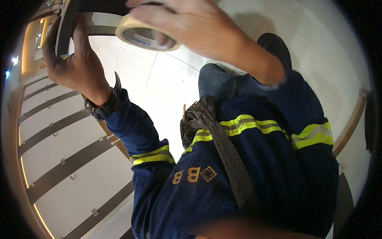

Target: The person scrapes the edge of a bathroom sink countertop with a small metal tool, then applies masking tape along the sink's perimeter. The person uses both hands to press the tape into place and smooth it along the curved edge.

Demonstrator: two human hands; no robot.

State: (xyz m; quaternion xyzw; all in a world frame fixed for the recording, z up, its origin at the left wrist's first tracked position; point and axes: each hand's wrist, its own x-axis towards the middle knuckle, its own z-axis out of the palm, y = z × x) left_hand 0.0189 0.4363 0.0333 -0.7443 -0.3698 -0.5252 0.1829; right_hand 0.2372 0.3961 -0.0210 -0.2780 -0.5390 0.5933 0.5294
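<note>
A roll of cream masking tape point(123, 30) is gripped in my right hand point(191, 30), with a fingertip showing inside its core. From the roll a strip of tape point(101, 23) runs left along the underside of a dark board point(95, 6) at the top of the view. My left hand point(77, 67) is closed around the board's left edge, thumb on one side and fingers on the other. A black watch is on that wrist. Part of my right hand's fingers is cut off by the upper rim.
On the left stands a white wall unit point(75, 167) with dark horizontal bands, small clips and lit edges. Light floor tiles point(159, 75) spread below the board. A dark bag point(195, 121) hangs from a strap across my body. A brown curved rail point(352, 123) is at the right.
</note>
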